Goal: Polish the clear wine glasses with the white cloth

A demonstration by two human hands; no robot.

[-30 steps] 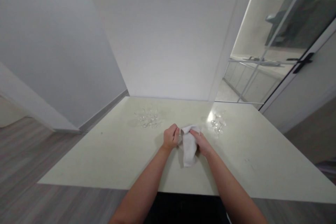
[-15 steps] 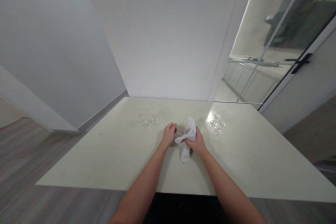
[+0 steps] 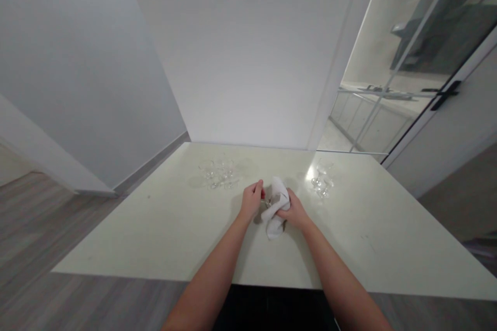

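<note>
In the head view, my left hand (image 3: 251, 199) is closed in a pinch at one end of a clear stemmed glass (image 3: 266, 202), whose thin stem shows between my hands. A crumpled white cloth (image 3: 276, 223) is wrapped over the other end of the glass. My right hand (image 3: 296, 211) grips that cloth, thumb towards me, and presses it round the glass. Most of the glass's bowl is hidden by the cloth. Both hands are just above the middle of the pale table (image 3: 163, 232).
Several clear stemmed glasses (image 3: 219, 172) stand together at the back left of the table. More clear glasses (image 3: 321, 182) are grouped at the back right, beside a bright reflection. A white wall (image 3: 248, 72) borders the far edge; a glass-paned door (image 3: 388, 83) is at right.
My left hand has shifted slightly right and turned a little, and the glass stem is tilted differently. The cloth has turned and bunched lower in my right hand.
</note>
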